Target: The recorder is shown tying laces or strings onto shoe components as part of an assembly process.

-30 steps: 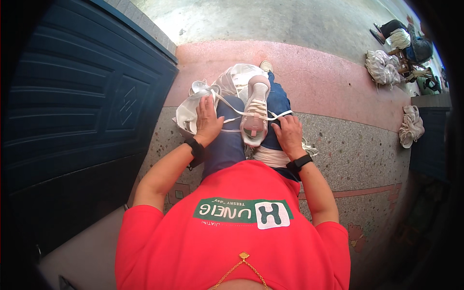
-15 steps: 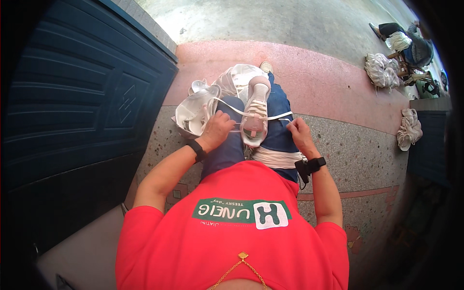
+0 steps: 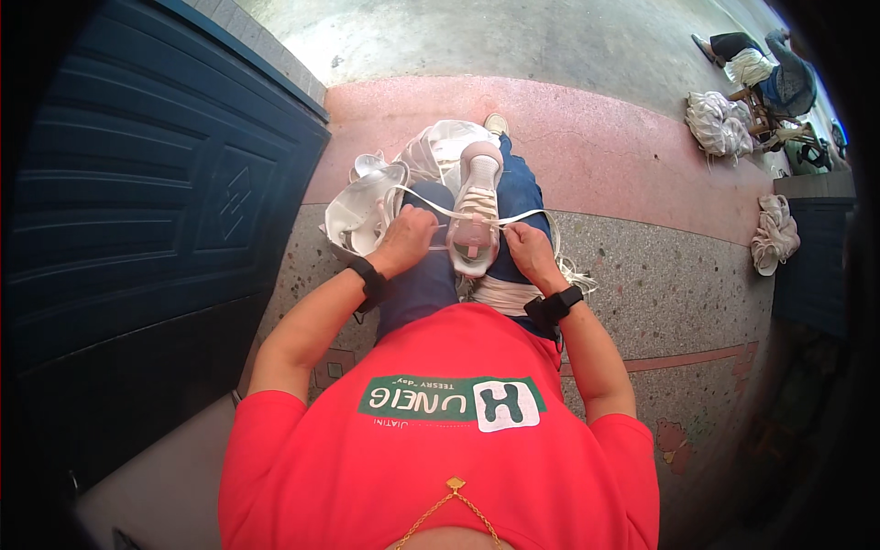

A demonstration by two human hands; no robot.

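White bag beside pink shoe, blue door leftward.

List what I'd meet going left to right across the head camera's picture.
Blue door, left hand, shoe, right hand, white bundle, cream bundle.
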